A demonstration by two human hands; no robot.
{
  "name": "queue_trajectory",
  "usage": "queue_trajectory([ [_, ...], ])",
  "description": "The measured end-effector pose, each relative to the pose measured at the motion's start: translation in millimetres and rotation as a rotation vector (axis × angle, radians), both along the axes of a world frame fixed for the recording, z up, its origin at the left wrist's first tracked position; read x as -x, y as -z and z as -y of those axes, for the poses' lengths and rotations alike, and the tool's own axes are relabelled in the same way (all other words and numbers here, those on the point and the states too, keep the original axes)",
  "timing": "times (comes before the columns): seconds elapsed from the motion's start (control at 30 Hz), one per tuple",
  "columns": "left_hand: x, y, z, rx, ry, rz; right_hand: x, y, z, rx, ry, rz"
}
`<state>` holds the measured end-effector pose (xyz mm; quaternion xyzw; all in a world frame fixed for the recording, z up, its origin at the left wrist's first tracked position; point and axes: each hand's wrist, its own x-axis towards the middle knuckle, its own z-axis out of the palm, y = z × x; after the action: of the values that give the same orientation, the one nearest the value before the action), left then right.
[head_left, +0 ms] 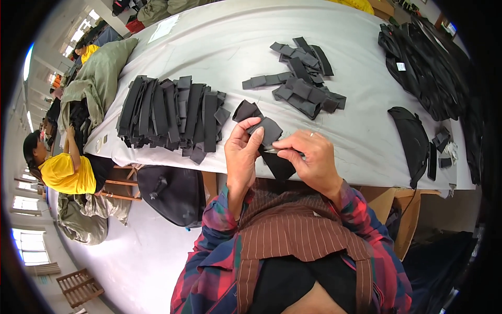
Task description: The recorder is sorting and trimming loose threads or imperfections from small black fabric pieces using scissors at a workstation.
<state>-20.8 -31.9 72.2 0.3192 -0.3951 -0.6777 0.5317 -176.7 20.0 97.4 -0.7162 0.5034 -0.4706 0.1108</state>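
My left hand [242,157] pinches a dark grey-black fabric strip [269,131] between thumb and fingers, above the near edge of the table. The strip is folded over, with one end sticking up past the fingers and a black end hanging below. My right hand [311,157] is closed at the strip's lower edge, fingertips almost touching it. A small, shiny sliver shows among those fingers, too hidden to name. To the left lies a row of stacked black fabric strips [172,112]. Beyond my hands is a loose pile of similar strips [306,78].
A white cloth covers the table [225,57]. Black bags [423,73] and a curved black piece [408,138] lie at the right. Below that edge stands a cardboard box [408,214]. At left, a person in yellow [70,170] sits near a black-covered seat [172,193].
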Motion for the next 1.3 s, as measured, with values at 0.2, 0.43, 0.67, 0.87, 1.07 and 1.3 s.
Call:
queue_trajectory([
  [0.2, 0.9, -0.8, -4.7, 0.082, 0.07, 0.019, 1.3, -0.2, -1.4, -0.132, -0.014, 0.219],
  [0.43, -0.9, 0.7, -11.6, 0.182, 0.052, 0.117, -3.5, 4.7, 1.6, -0.1, 0.034, 0.132],
  [0.67, 0.3, 3.6, -14.9, 0.256, 0.061, 0.235, -8.6, -0.9, 5.8, -0.161, 0.063, 0.097],
  [0.87, 2.8, 2.4, -16.3, 0.231, 0.082, 0.259, -10.2, 4.7, 10.5, -0.158, 0.066, 0.028],
  [1.07, 1.2, 4.3, -15.6, 0.207, 0.097, 0.232, -5.7, 9.2, 12.5, -0.099, 0.036, -0.006],
  [1.3, -13.3, 3.7, -10.7, -0.097, 0.138, -0.091, 6.5, 11.3, 6.8, -0.249, 0.049, 0.336],
])
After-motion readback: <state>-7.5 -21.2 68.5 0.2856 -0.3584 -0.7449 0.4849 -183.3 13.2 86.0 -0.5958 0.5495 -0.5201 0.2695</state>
